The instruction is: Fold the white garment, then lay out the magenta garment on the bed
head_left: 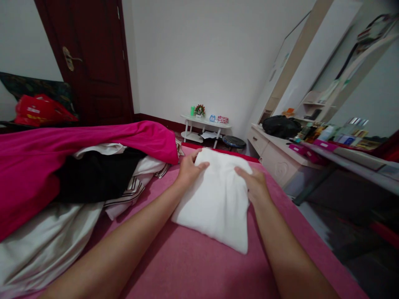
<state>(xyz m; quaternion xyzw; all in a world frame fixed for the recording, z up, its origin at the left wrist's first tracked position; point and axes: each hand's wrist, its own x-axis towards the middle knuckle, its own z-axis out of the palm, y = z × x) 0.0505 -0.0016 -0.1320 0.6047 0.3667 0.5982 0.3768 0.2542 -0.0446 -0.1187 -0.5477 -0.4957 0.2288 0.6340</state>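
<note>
A folded white cloth [216,199] lies on the pink bed cover [193,265] in front of me. My left hand [188,168] grips its far left edge, thumb on top and fingers curled round the fold. My right hand [256,185] grips the cloth's right edge, fingers curled over it. Both forearms reach forward from the bottom of the view.
A heap of clothes [93,178] lies to the left under a magenta blanket [46,162]. A dark red door [90,62] stands behind it. A small white table [205,124] is by the far wall. A dresser [280,153] with a black bag [280,126] stands on the right.
</note>
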